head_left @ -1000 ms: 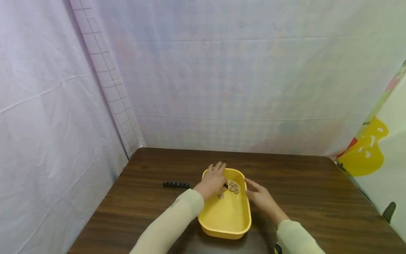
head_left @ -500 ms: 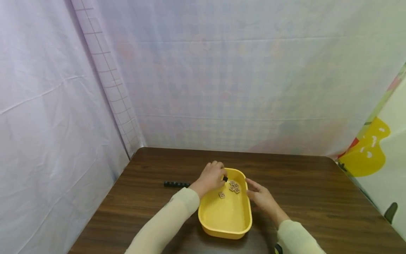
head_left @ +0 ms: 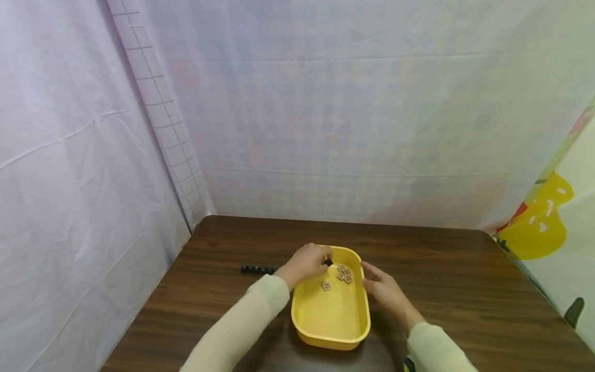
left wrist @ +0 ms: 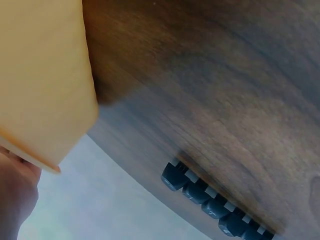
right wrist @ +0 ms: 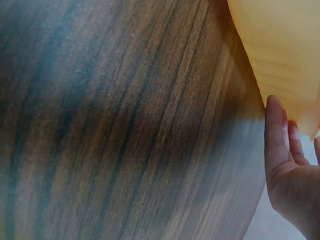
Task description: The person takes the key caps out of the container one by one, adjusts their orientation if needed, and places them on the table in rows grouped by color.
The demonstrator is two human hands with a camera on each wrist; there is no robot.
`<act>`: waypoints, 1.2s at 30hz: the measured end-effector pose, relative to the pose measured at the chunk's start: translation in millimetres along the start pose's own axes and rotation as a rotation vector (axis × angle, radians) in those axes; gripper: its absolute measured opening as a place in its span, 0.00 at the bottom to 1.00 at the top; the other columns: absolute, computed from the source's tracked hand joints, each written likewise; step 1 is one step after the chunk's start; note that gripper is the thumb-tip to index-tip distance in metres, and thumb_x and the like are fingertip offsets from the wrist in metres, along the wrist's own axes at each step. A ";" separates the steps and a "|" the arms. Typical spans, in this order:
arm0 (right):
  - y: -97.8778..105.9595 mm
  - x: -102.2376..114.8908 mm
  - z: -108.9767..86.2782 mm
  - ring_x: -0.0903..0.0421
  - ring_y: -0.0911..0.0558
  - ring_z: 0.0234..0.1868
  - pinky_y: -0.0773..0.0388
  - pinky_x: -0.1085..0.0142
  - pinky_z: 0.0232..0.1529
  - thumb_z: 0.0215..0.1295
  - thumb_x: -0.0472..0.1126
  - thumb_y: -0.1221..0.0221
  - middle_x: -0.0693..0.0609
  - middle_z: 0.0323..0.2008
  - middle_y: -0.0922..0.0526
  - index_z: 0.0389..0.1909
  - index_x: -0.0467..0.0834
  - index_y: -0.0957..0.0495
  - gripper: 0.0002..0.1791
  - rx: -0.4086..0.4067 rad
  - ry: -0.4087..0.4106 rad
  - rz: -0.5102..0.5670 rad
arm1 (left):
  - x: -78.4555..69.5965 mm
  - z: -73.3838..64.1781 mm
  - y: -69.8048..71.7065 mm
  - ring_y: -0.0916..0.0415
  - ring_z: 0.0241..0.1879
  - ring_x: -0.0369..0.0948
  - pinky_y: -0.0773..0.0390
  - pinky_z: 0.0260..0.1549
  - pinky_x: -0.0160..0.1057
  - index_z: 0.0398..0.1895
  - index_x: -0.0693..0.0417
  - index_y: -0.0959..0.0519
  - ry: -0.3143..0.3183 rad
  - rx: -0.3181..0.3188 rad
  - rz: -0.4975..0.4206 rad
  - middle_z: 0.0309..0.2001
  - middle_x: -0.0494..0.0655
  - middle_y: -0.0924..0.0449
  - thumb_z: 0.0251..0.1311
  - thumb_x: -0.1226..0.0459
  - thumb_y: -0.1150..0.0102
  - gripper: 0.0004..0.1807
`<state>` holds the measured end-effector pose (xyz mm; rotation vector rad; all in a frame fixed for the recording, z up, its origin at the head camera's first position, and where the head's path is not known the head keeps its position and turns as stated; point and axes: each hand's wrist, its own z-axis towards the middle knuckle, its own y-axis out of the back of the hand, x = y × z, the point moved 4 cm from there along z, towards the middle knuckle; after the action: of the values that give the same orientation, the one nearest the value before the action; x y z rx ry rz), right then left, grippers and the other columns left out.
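Note:
A yellow plastic basin (head_left: 331,315) stands on the table in the head view. My left hand (head_left: 309,262) reaches over its far left rim and pinches a small black block (head_left: 328,262) inside it. In the left wrist view the left hand (left wrist: 17,192) is partly hidden by the basin wall (left wrist: 45,75). My right hand (head_left: 386,292) touches the basin's right side with fairly straight fingers; the right wrist view shows these fingers (right wrist: 274,127) against the wall. Several small square tan pieces with dark markings (head_left: 344,274) lie clustered in the basin, and one tan piece (head_left: 326,285) lies apart.
A row of small black blocks (head_left: 257,269) lies on the brown wooden table (head_left: 441,279), left of the basin; the left wrist view shows the row (left wrist: 215,202) near the table edge. White curtains (head_left: 348,129) hang behind and on the left.
My left hand has drawn slightly back, its fingers now more curled, and the black block in it has turned a little. The right hand has stayed at the basin's side.

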<state>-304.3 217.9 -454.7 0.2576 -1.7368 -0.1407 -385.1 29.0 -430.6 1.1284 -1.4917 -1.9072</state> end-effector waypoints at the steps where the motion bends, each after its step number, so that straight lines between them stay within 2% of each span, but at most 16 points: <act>1: 0.0 -0.1 0.0 0.37 0.20 0.52 0.17 0.46 0.38 0.74 0.36 0.51 0.27 0.60 0.30 0.75 0.40 0.43 0.30 0.000 -0.003 0.000 | 0.2 -0.8 0.8 0.29 0.26 0.33 0.27 0.28 0.32 0.52 0.48 0.21 0.004 -0.002 -0.014 0.33 0.40 0.22 0.66 0.65 0.38 0.13; 4: 0.0 -0.2 -0.3 0.36 0.20 0.53 0.18 0.46 0.39 0.74 0.36 0.50 0.27 0.61 0.31 0.76 0.41 0.43 0.30 0.004 -0.010 0.002 | 2.3 -2.0 1.8 0.29 0.25 0.35 0.27 0.27 0.33 0.53 0.48 0.21 0.017 -0.010 -0.060 0.30 0.39 0.23 0.66 0.65 0.38 0.13; 7: -0.1 -0.2 -0.1 0.36 0.20 0.53 0.18 0.46 0.40 0.74 0.36 0.51 0.27 0.61 0.31 0.76 0.41 0.43 0.30 0.005 -0.010 0.004 | 5.0 -2.5 1.0 0.27 0.28 0.34 0.25 0.28 0.32 0.54 0.49 0.20 0.027 -0.013 -0.100 0.32 0.39 0.23 0.65 0.65 0.36 0.15; 12: -0.1 -0.2 0.5 0.38 0.19 0.51 0.17 0.46 0.38 0.74 0.35 0.51 0.27 0.58 0.29 0.75 0.40 0.42 0.30 -0.006 -0.004 0.000 | 9.1 -2.9 -1.5 0.26 0.34 0.33 0.24 0.32 0.32 0.52 0.49 0.18 0.023 -0.013 -0.115 0.38 0.40 0.21 0.63 0.65 0.35 0.14; 30: -0.4 0.1 -0.3 0.35 0.20 0.52 0.17 0.46 0.38 0.73 0.34 0.51 0.27 0.58 0.30 0.75 0.39 0.43 0.30 -0.003 0.008 0.004 | 10.7 -7.4 3.6 0.24 0.35 0.35 0.22 0.32 0.34 0.55 0.50 0.20 0.066 -0.037 -0.254 0.42 0.45 0.20 0.64 0.63 0.35 0.16; 36: -0.5 0.2 -0.2 0.35 0.21 0.53 0.17 0.45 0.38 0.74 0.34 0.52 0.27 0.58 0.30 0.75 0.39 0.43 0.30 -0.003 0.006 0.004 | 9.7 -8.7 5.7 0.24 0.33 0.33 0.23 0.32 0.33 0.52 0.51 0.19 0.028 -0.070 -0.263 0.40 0.43 0.19 0.68 0.59 0.38 0.13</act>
<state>-304.1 217.3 -454.6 0.2519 -1.7313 -0.1395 -384.1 14.9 -428.8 1.3692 -1.3035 -2.0883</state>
